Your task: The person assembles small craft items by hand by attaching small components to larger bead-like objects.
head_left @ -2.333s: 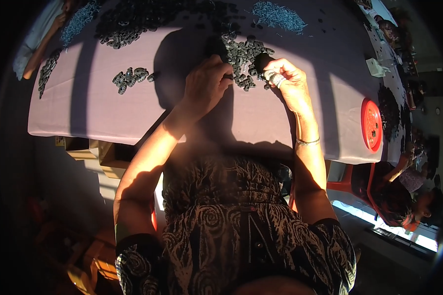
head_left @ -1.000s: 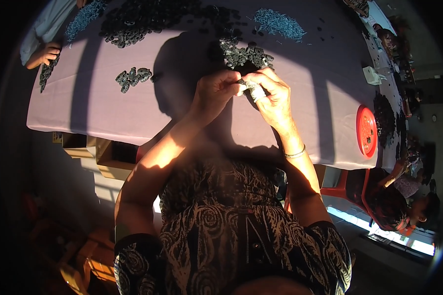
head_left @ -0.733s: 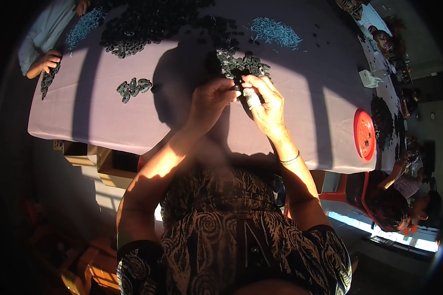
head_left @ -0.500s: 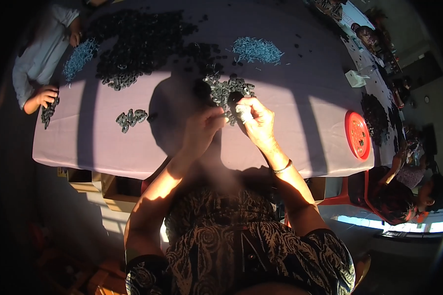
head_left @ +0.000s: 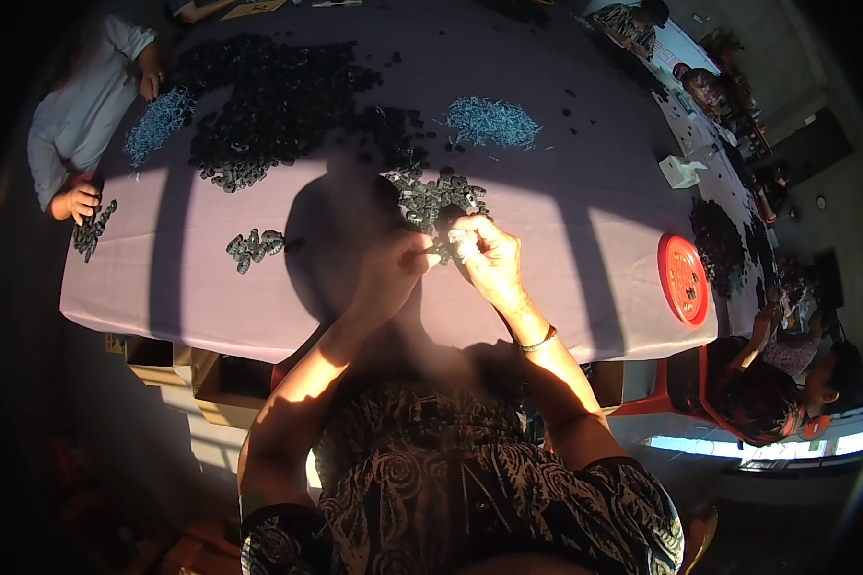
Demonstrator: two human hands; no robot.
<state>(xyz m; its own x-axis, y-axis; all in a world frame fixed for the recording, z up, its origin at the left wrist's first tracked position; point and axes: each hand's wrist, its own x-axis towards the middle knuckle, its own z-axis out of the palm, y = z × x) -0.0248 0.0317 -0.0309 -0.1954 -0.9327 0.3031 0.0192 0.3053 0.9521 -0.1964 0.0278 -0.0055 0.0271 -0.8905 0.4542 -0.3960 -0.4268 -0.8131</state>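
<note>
The left hand (head_left: 385, 278) and right hand (head_left: 489, 257) met over the table (head_left: 585, 240), fingers pinched together on a small dark part (head_left: 448, 251) beside the grey pile (head_left: 431, 196); a red round lid (head_left: 683, 279) lay at the right edge

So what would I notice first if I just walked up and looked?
Probably the two hands, left hand and right hand, meeting over the purple table, pinching a small part between them beside a dark pile. Behind them spreads a big black heap with a blue pile to its right. A red round plate glows near the table's right edge.
</note>
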